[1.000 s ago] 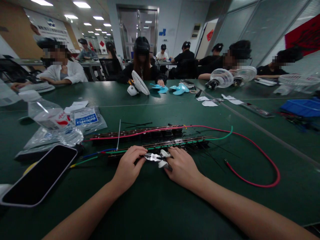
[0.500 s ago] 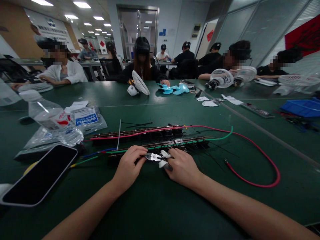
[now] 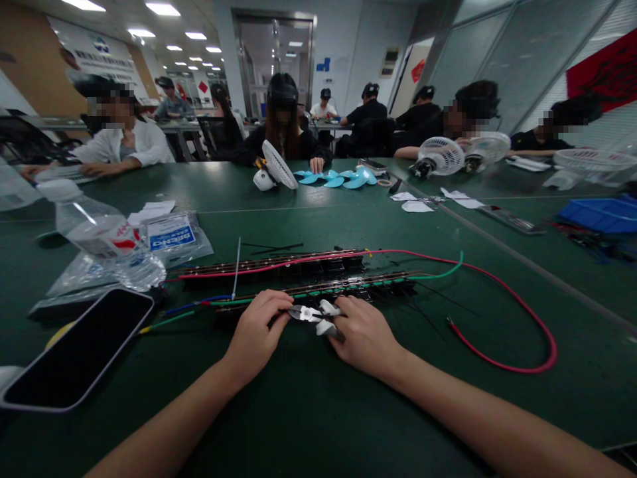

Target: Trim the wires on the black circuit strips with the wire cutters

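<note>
Diagonal cutting pliers (image 3: 304,313) with pale handles are gripped in my right hand (image 3: 367,333), their jaws pointing left. Against the jaw tips, my left hand (image 3: 259,334) is closed in a pinch; whatever lies between its fingertips is hidden. Just beyond both hands lies a dark strip assembly (image 3: 378,288), with a green wire (image 3: 450,271) running along it. A second dark strip (image 3: 323,262) is parallel behind, and a red cable (image 3: 497,272) passes over it and loops to the right. A white cable tie (image 3: 237,265) sticks up near the left ends.
At left are a phone (image 3: 82,348), a plastic bottle (image 3: 102,229) and a plastic bag (image 3: 174,236). Cut black ties (image 3: 442,295) lie right of the strips. Across the table, a person's hand (image 3: 317,164) touches light-blue fan blades (image 3: 343,178); a blue tray (image 3: 602,214) stands at far right.
My hands and the pliers have hardly moved. Across the table, the person's hand has shifted left, with a light-blue fan blade now spread further left.
</note>
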Demonstrator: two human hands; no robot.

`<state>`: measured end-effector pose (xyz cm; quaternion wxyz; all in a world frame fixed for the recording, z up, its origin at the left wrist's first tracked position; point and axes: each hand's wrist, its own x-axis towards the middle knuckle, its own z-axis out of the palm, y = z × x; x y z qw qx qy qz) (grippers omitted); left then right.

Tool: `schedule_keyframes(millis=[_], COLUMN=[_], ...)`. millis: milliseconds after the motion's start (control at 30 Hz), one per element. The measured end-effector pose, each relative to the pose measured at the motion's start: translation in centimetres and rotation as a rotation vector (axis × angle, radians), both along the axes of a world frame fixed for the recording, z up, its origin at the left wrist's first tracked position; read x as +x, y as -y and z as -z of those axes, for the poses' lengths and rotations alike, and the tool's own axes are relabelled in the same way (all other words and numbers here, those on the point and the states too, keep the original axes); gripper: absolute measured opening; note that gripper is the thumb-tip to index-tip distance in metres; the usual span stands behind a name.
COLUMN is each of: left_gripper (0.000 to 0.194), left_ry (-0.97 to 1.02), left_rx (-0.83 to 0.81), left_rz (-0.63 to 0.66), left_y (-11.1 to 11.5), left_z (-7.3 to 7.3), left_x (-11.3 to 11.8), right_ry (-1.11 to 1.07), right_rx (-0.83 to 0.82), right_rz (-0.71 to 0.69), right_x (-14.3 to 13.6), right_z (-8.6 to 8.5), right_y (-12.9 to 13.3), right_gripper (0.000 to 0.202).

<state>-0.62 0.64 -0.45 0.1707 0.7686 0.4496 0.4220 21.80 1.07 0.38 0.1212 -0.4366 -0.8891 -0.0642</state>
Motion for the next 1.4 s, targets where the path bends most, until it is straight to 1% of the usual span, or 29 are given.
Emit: schedule_keyframes(millis=[267,467,700,1100,1400], left_gripper=[0.013,0.013,0.012,0.014,0.014], left_ry=[0.008,0.012,0.012,0.009,0.030], left_rx=[-0.018,0.001,-0.001,0.004,0.007], left_rz=[-0.001,0.007,-0.001,-0.003,0.000], left_y=[0.03,-0.04,-0.08,-0.04,-0.01], left_z=[-0.02,0.03,0.13,0.04,0.06], left_x=[-0.05,-0.05,-0.03,-0.06,-0.03], right_ry=[0.014,0.019,0.002,-0.010,0.019], right_rx=[0.027,0.033,0.036,0.019,0.019], right_rz=[0.045,0.010,0.012,-0.011,0.029], right_x=[-0.26,-0.10,-0.13,0.03,-0.19], right_z=[-0.45,-0.12,0.19,0.14,-0.33], right_y=[0.35,-0.01,-0.21,-0.14,0.20], right_gripper=[0.019,0.019,0.018,0.019,0.021])
